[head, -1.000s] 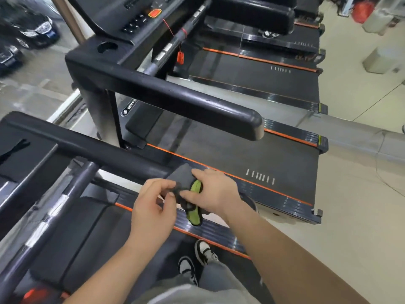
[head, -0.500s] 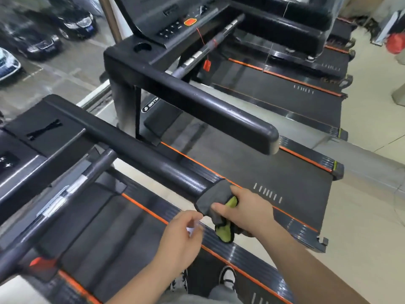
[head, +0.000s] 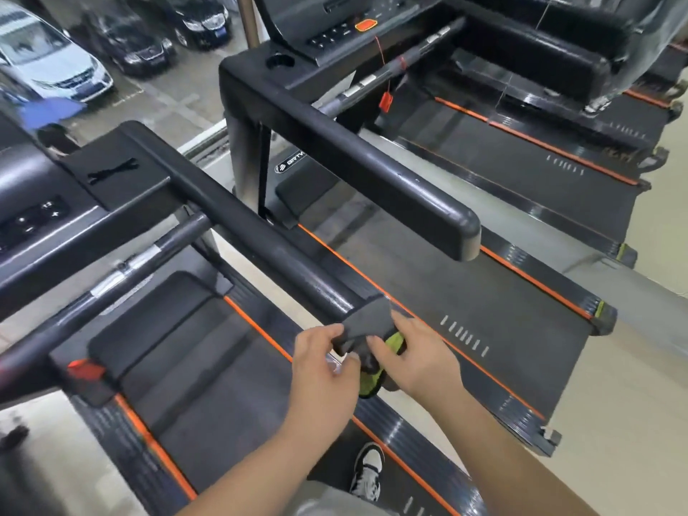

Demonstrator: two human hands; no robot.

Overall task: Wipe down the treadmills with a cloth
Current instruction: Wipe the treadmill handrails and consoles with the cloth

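A dark grey cloth with a lime-green underside is draped over the near end of the black padded handrail of the nearest treadmill. The right hand has its fingers closed on the cloth from the right, and the left hand pinches its near edge between thumb and fingers. Below them runs the dark walking belt edged with an orange stripe, where a black-and-white sneaker stands. Just to the right, a second treadmill's thick black handrail juts out, close alongside. Further off, an orange safety clip dangles from its console. Parked cars show far left.
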